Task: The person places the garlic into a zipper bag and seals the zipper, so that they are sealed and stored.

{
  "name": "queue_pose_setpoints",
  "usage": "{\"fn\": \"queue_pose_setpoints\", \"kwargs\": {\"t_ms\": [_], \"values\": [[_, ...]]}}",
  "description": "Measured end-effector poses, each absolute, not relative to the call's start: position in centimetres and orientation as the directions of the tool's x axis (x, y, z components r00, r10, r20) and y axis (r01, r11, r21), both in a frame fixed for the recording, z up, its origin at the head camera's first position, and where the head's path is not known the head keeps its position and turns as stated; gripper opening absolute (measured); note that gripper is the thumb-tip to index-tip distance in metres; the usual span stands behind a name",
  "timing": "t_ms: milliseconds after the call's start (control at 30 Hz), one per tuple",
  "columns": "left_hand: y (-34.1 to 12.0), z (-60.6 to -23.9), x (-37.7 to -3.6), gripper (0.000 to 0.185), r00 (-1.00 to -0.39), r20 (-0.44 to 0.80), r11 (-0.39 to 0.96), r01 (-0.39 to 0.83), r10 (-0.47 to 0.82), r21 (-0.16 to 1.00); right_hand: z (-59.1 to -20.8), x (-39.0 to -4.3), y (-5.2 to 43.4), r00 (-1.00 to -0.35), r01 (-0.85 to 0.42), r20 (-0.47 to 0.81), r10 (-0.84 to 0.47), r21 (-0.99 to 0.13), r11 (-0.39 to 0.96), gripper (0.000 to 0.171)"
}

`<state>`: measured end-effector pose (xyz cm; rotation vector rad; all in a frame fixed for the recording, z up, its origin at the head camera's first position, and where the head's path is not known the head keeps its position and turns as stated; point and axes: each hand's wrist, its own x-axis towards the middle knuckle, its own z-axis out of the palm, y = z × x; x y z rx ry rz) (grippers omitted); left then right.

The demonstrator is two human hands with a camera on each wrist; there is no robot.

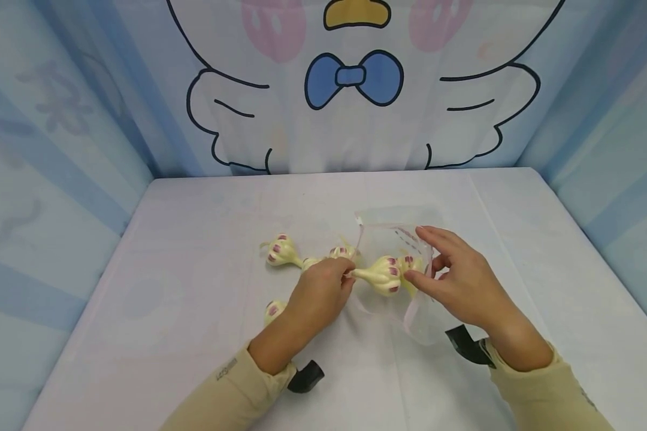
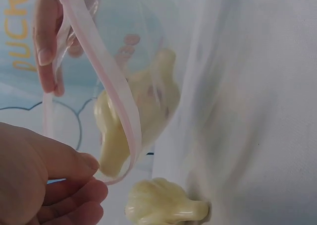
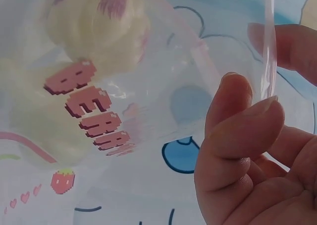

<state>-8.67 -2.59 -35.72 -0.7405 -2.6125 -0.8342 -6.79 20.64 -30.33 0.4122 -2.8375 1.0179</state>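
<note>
A clear plastic zip bag (image 1: pixel 393 233) with a pink-edged mouth and red lettering stands over the table's middle, its mouth toward my left hand (image 1: pixel 320 293). My left thumb and fingers pinch the stem end of a pale yellow garlic bulb (image 1: pixel 380 276) with purple patches, glossy like a model. Its head reaches through the bag's mouth. Another garlic bulb (image 2: pixel 161 86) lies inside the bag. My right hand (image 1: pixel 466 281) holds the bag's rim with curled fingers, thumb and index finger spread apart.
More garlic bulbs lie on the white table (image 1: pixel 194 311): one garlic bulb (image 1: pixel 281 250) at the left, another garlic bulb (image 1: pixel 274 310) partly behind my left forearm, and others close by my left hand. A cartoon-printed curtain (image 1: pixel 350 131) hangs behind.
</note>
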Motion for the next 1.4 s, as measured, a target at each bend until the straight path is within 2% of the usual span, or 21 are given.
{"fn": "queue_pose_setpoints", "kwargs": {"t_ms": [267, 500, 833, 1100, 1400], "values": [[-2.4, -35.6, -8.5, 0.018, -0.875, 0.292, 0.723, 0.484, 0.386, 0.493, -30.5, -6.9, 20.6, -0.957, -0.290, 0.186, -0.222, -0.620, 0.729, 0.073], [-2.1, -35.4, -8.3, 0.024, -0.895, 0.215, 0.715, 0.443, 0.391, 0.541, -30.6, -6.8, 20.4, -0.956, -0.292, 0.191, -0.221, -0.612, 0.735, 0.072], [-1.5, -35.3, -7.9, 0.026, -0.906, 0.108, 0.630, 0.366, 0.409, 0.684, -30.7, -6.9, 20.1, -0.953, -0.303, 0.198, -0.229, -0.614, 0.729, 0.071], [-1.1, -35.2, -7.7, 0.028, -0.906, 0.070, 0.537, 0.308, 0.418, 0.785, -30.8, -7.0, 19.8, -0.956, -0.292, 0.187, -0.224, -0.646, 0.706, 0.071], [-0.6, -35.5, -8.1, 0.028, -0.899, -0.038, 0.434, 0.173, 0.436, 0.884, -30.9, -7.1, 19.5, -0.961, -0.276, 0.181, -0.209, -0.670, 0.689, 0.067]]}}
